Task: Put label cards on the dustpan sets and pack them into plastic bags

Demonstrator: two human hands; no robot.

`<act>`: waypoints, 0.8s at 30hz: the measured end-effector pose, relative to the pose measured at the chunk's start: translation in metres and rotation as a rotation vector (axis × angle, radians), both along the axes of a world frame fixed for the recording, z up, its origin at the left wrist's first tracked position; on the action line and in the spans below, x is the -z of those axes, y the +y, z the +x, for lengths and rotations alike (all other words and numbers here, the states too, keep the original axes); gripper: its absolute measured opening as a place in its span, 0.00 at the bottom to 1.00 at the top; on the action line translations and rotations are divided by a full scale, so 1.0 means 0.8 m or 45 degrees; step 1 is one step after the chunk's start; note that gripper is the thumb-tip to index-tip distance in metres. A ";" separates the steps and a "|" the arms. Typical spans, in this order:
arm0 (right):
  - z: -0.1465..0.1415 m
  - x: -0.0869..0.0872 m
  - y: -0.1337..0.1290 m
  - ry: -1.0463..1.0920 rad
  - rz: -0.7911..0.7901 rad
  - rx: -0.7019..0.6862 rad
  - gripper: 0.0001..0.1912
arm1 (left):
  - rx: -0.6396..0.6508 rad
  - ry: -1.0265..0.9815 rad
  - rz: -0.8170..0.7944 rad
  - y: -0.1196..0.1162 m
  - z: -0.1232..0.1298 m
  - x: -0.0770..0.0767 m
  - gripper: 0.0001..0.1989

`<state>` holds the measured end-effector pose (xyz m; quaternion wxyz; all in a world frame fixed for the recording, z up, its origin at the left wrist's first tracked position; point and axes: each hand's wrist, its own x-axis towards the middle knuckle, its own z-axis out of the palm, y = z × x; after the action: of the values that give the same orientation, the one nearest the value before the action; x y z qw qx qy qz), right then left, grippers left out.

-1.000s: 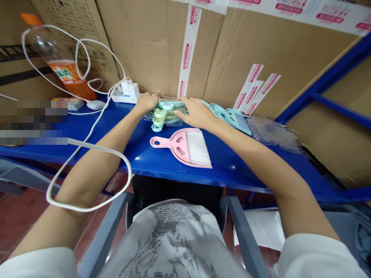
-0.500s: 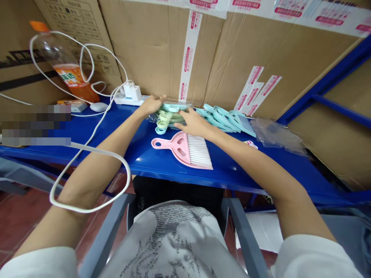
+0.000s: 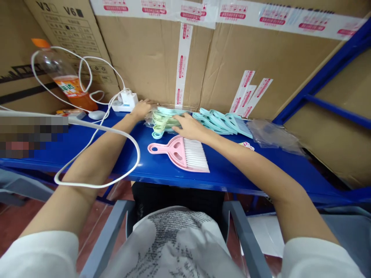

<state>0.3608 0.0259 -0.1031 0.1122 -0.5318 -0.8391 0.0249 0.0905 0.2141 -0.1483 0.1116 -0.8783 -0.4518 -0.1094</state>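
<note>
A pile of green and light-blue dustpan pieces (image 3: 164,120) lies at the back of the blue table, partly in clear plastic. My left hand (image 3: 143,109) is at the pile's left end, its fingers reaching behind the plastic; their grip is hidden. Resting on the pile's right side, my right hand (image 3: 187,125) has its fingers spread. Just in front lies a pink dustpan (image 3: 176,151) with a white-bristled brush (image 3: 195,155), handle pointing left. More light-blue dustpans (image 3: 218,121) lie fanned out to the right of my right hand.
Clear plastic bags (image 3: 272,133) and a small printed card (image 3: 247,146) lie on the right. A power strip (image 3: 121,106), an orange drink bottle (image 3: 69,85) and a white cable (image 3: 139,154) looping over my left forearm are on the left. Cardboard (image 3: 145,58) stands behind the table (image 3: 226,175).
The view has tilted up slightly. My left hand has shifted a little left from the pile's top, and more of the green pieces shows between my hands.
</note>
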 end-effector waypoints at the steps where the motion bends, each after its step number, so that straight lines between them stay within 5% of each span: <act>1: -0.001 -0.001 0.000 -0.003 0.001 0.005 0.27 | -0.046 0.023 0.006 0.000 0.004 0.001 0.26; 19: 0.001 0.004 0.001 0.050 0.029 -0.015 0.23 | -0.385 -0.022 0.013 -0.035 0.001 -0.004 0.26; 24: -0.002 0.004 -0.001 0.050 0.007 -0.008 0.34 | -0.447 -0.054 -0.006 -0.036 -0.010 -0.002 0.27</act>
<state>0.3590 0.0251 -0.1063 0.1298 -0.5282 -0.8385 0.0335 0.0828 0.1854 -0.1467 0.1174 -0.7836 -0.6008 -0.1059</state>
